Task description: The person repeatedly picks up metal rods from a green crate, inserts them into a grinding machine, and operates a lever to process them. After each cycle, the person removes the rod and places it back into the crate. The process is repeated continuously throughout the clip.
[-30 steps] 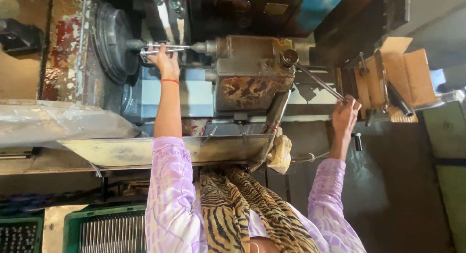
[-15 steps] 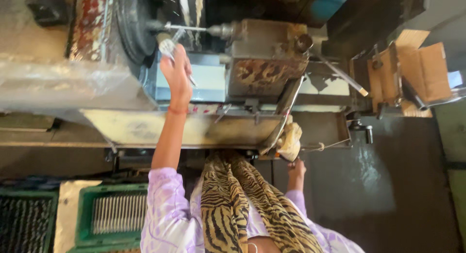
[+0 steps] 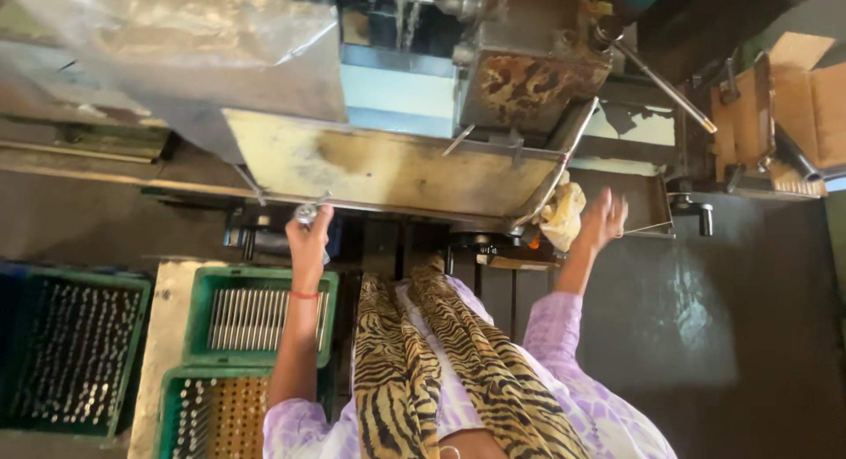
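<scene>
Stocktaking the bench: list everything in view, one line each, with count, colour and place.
machine: one, rusty brown, top centre
tray: one, dirty cream metal, under the machine
plastic sheet: one, clear, top left
lever: one, steel, right of the machine
rag: one, yellowish, at the tray's right corner
cardboard box: one, brown, far right
crates: three, green, holding metal rods, lower left
scarf: one, tiger-striped, bottom centre
left hand: holds a small metal part
right hand: open, beside the rag

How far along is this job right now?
Done: metal rods fill the upper green crate. In hand: left hand grips a small metal part by the machine tray; right hand open, empty. Left: lower crate looks only part filled.
</scene>
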The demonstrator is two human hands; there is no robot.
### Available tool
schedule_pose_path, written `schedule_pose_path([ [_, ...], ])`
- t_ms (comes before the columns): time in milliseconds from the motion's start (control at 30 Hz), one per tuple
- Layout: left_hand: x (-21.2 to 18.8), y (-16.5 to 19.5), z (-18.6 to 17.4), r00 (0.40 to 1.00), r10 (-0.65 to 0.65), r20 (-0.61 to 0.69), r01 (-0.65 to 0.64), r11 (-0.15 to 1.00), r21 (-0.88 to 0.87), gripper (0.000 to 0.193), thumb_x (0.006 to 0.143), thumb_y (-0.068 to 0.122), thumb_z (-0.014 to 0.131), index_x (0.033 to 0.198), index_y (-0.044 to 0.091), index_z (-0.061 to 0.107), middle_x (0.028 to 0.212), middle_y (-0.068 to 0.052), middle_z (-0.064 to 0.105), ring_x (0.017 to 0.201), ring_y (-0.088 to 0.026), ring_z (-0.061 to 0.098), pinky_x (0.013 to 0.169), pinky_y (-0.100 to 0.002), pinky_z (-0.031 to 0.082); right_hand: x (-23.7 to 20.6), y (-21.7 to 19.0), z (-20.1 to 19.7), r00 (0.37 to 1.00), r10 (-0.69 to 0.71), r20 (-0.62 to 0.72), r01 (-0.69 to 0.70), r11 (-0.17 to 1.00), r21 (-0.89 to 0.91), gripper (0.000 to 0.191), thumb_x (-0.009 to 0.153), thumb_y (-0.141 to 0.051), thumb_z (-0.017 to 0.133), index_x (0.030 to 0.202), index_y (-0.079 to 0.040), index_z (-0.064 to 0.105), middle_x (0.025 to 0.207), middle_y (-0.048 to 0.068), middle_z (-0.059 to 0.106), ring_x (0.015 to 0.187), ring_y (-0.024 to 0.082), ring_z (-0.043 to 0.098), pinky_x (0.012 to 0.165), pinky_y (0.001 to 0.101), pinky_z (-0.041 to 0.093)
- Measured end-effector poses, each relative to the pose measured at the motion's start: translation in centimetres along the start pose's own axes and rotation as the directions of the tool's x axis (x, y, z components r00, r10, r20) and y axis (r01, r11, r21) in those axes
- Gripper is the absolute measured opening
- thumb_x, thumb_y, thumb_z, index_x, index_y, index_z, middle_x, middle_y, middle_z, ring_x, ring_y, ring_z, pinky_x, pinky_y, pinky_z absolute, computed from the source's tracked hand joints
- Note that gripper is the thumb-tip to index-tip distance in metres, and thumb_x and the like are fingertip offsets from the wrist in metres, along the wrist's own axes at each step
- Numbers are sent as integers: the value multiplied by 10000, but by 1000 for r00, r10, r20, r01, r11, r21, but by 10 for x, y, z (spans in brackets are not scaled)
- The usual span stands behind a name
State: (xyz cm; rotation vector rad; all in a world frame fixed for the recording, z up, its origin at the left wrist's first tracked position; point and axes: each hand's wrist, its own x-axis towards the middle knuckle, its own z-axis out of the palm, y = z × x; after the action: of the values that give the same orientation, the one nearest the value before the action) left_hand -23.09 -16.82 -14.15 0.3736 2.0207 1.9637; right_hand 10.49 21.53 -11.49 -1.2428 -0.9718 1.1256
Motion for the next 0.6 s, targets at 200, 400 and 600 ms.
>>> schedule_pose_path([
  [200,-45,-21,-42,985,171,-35,-146,920,364,432,960,377,765,751,45,584,606,-48,462,599,-148,404,521,-347,387,-31,-37,130,645,-214,733,764,188,-617,549,882,-585,798,855,-39,755,807,235,714,787,441,685,706,511,528],
  [400,-57,-26,-63,978,-140,-155,10,772,-636,420,1097,382,521,845,54,589,696,-34,510,599,-137,420,543,-285,323,-60,-62,145,664,-229,712,689,559,-462,404,1059,-372,698,844,-31,721,671,100,719,646,237,730,655,366,551],
  [600,-58,-11,-81,934,-315,-169,-27,410,-912,294,1035,156,485,1238,-25,597,774,-73,546,611,-127,449,562,-280,353,-235,-50,123,420,86,903,385,885,-263,184,1007,-206,652,1080,-56,729,667,79,729,573,125,644,523,284,449],
])
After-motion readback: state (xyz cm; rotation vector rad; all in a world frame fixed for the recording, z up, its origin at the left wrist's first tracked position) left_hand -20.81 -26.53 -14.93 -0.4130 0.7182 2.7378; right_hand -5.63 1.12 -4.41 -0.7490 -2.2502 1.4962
